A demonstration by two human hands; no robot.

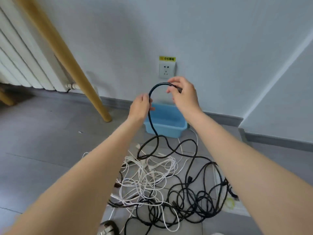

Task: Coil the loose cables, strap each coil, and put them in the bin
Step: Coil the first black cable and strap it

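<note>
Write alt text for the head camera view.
Two bare hands, left hand and right hand, hold a black cable arched between them above a blue bin. The cable trails down into a tangle of black and white cables on the grey floor.

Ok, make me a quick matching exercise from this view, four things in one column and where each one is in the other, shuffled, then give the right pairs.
Things:
1. black cable
2. white cables
3. blue bin
4. wall socket

Places:
A. against the foot of the wall, behind the hands
B. held up in an arch between the left hand and right hand
C. on the wall, under a yellow label
D. tangled on the floor between the forearms

Pairs: 1-B, 2-D, 3-A, 4-C
</note>
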